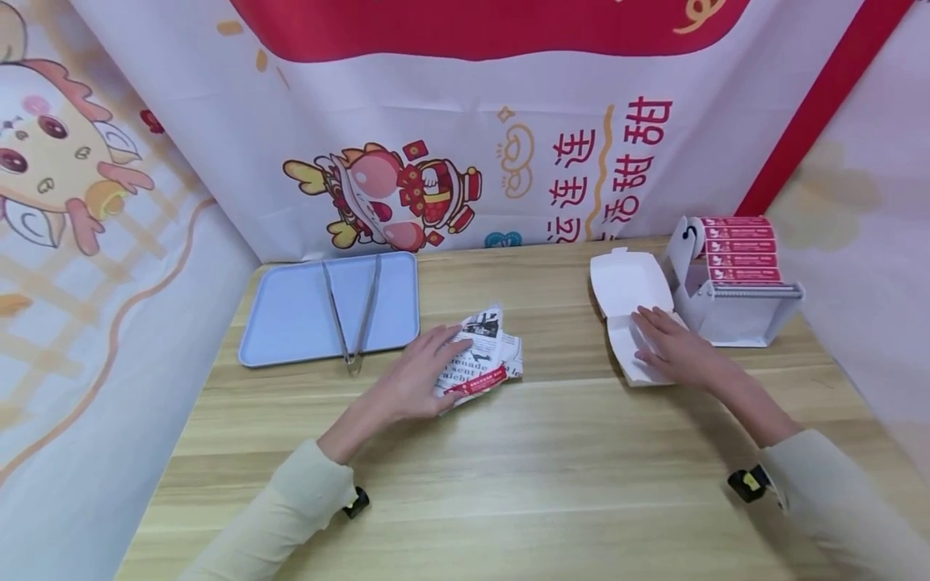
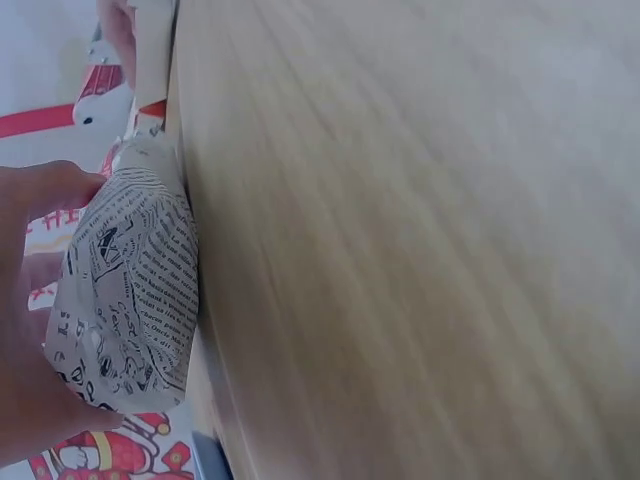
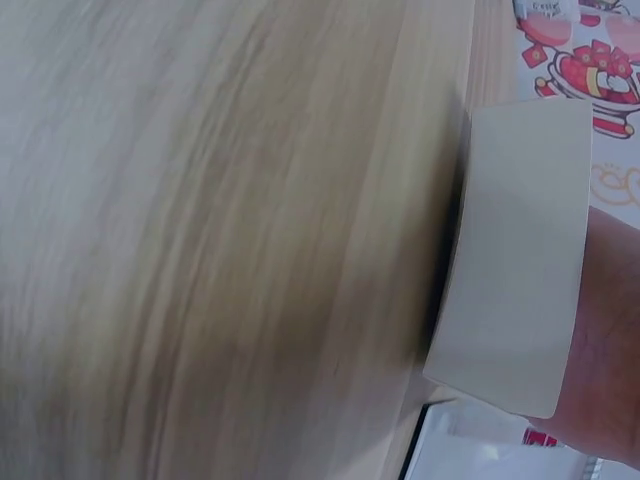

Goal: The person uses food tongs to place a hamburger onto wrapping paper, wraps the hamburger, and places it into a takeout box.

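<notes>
My left hand (image 1: 416, 379) grips a packet (image 1: 474, 355) wrapped in newsprint-patterned paper, with a red label strip along its near side. In the left wrist view, fingers and thumb span the wrapped packet (image 2: 130, 290) from both ends, and its bulging side faces the camera. My right hand (image 1: 676, 349) rests in an open white takeaway box (image 1: 630, 282), its fingers laid inside the lower half. The lid is folded back, away from me. From the right wrist, the box's plain side wall (image 3: 515, 260) hides most of the fingers. What the wrapping contains is hidden.
A light-blue tray (image 1: 291, 315) stands at the back left, with metal tongs (image 1: 337, 315) lying spread across it and over its near edge. Beside the box at the right is a white dispenser (image 1: 741, 311) with a red label roll (image 1: 741, 246). Printed cloth hangs behind.
</notes>
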`<move>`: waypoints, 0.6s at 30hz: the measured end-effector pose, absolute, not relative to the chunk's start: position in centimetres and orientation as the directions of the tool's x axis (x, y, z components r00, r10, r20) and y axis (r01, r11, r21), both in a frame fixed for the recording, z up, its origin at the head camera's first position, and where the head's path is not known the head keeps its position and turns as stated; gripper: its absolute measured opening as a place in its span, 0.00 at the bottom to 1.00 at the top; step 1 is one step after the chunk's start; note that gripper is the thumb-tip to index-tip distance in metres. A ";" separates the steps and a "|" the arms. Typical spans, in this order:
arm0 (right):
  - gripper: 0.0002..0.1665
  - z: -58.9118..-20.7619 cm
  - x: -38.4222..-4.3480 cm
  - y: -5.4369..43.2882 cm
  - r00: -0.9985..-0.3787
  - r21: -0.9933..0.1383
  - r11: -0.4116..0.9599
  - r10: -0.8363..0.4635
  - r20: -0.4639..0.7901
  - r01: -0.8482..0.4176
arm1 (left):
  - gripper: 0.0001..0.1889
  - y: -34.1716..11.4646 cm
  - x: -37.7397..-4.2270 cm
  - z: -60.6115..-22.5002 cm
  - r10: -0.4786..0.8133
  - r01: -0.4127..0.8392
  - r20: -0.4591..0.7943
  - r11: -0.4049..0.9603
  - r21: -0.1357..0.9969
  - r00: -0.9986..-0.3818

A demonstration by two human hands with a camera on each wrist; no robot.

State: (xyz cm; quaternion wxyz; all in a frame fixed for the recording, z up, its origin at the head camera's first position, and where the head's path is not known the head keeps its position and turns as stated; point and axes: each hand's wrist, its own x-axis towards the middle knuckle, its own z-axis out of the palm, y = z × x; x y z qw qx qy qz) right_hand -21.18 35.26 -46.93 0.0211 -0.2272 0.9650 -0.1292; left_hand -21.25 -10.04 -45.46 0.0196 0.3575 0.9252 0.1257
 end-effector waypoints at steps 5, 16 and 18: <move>0.35 -46.8 -21.0 34.1 -0.882 -0.245 0.850 -0.469 0.046 -0.466 | 0.45 -10.7 -21.8 -45.4 0.676 0.667 0.054 0.706 0.238 -0.735; 0.34 -46.5 -19.1 29.0 -0.887 -0.181 0.870 -0.461 0.037 -0.460 | 0.43 -11.8 -21.9 -45.2 0.688 0.677 0.052 0.694 0.243 -0.724; 0.34 -46.6 -18.7 28.0 -0.889 -0.167 0.874 -0.455 0.044 -0.456 | 0.43 -12.0 -21.9 -45.2 0.688 0.677 0.050 0.695 0.241 -0.724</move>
